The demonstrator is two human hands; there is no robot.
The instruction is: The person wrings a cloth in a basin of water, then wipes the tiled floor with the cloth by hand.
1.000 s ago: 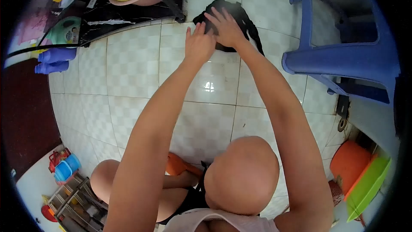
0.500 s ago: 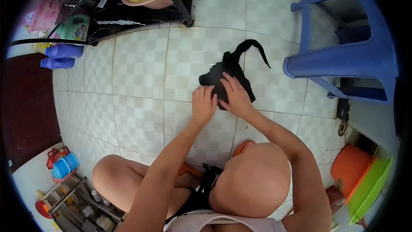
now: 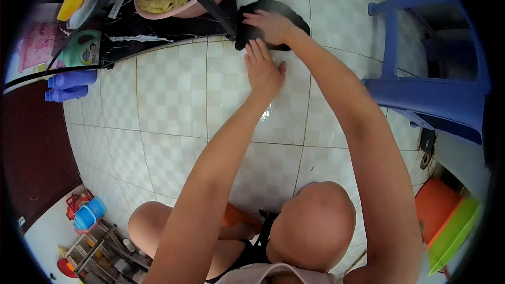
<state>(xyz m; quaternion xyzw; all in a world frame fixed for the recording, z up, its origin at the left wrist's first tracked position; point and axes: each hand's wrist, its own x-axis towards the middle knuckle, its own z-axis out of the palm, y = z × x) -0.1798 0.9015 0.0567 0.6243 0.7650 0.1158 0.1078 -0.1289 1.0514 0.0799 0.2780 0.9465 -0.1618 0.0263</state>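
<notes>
A crumpled black cloth (image 3: pixel 292 13) lies on the tiled floor, against the leg of the black shelf. My right hand (image 3: pixel 271 27) presses on top of it with the fingers stretched out and apart. Just nearer to me, my left hand (image 3: pixel 264 71) rests flat, its fingertips at the cloth's near edge and its thumb pointing out to the side. Neither hand is wrapped round the cloth. Part of the cloth is hidden beneath my right hand.
The black shelf (image 3: pixel 158 51) at upper left carries a pink basin (image 3: pixel 202 4) with cloths. Purple bottles (image 3: pixel 73 79) and a green jug (image 3: pixel 81 47) stand left. A blue stool (image 3: pixel 426 92) is at right, with orange (image 3: pixel 436 208) and green basins (image 3: pixel 455 236) below it.
Both hands have pushed the black cloth away from me across the floor, up to the shelf leg. Its long trailing strip is now bunched in. A wet shine shows on the tiles.
</notes>
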